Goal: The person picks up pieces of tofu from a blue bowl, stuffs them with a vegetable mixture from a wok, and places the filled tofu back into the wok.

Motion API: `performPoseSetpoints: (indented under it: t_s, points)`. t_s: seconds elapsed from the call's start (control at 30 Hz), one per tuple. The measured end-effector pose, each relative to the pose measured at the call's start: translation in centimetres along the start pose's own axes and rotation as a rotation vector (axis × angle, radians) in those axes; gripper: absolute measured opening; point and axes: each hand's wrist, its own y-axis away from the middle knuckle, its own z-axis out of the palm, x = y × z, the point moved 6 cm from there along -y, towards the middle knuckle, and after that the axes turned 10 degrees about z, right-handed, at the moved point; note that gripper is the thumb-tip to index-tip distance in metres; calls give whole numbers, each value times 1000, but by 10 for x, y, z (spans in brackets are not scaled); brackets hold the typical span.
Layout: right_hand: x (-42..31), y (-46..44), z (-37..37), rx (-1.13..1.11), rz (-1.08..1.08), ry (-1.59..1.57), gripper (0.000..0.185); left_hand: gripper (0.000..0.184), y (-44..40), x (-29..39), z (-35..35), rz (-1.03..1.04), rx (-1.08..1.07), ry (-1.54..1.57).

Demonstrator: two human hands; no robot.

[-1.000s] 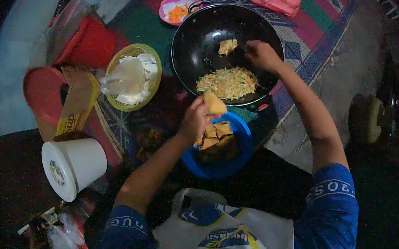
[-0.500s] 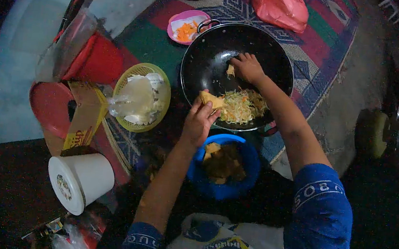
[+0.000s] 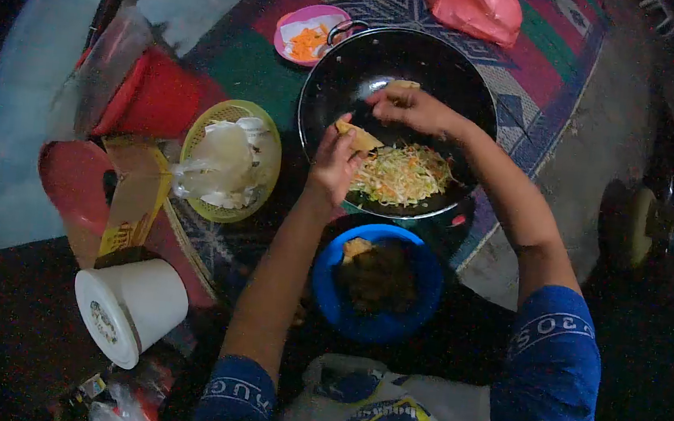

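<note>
My left hand is closed on a golden piece of fried tofu, held over the near left part of a black wok. Just below the tofu, a heap of shredded vegetables with orange bits lies in the wok. My right hand hovers over the middle of the wok, its fingers blurred and slightly apart, with nothing visible in them. Behind it, another tofu piece shows in the wok, partly covered by the hand. Nearer me, a blue basin contains more brownish-yellow pieces, mostly in shadow.
On the left stand a yellow basket with a plastic bag in it, a red container, a cardboard box and a white lidded tub. A pink bowl with orange shreds and a pink bag lie beyond the wok.
My right hand has moved from the far part of the wok toward my left hand, leaving a tofu piece behind it. The left hand still holds its tofu, now turned somewhat.
</note>
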Motion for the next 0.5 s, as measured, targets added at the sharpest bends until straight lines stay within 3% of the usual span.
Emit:
performPoseSetpoints:
  t_s: [0.03, 0.07, 0.2, 0.3, 0.37, 0.5]
  points:
    - [-6, 7, 12, -192, 35, -220, 35, 45, -2, 0, 4, 25, -77, -11]
    - [-3, 9, 19, -243, 13, -240, 33, 48, -6, -4, 4, 32, -99, -46]
    - [2, 17, 33, -206, -29, -309, 28, 53, -3, -7, 17, 2, -103, -159]
    - [5, 21, 34, -181, -28, -224, 27, 51, 6, -2, 18, 117, -26, -209]
    - [7, 25, 33, -158, -30, -223, 26, 46, 13, 2, 16, 121, 90, -251]
    - [7, 28, 32, -127, -69, -150, 25, 36, 15, 0, 13, 55, 58, -203]
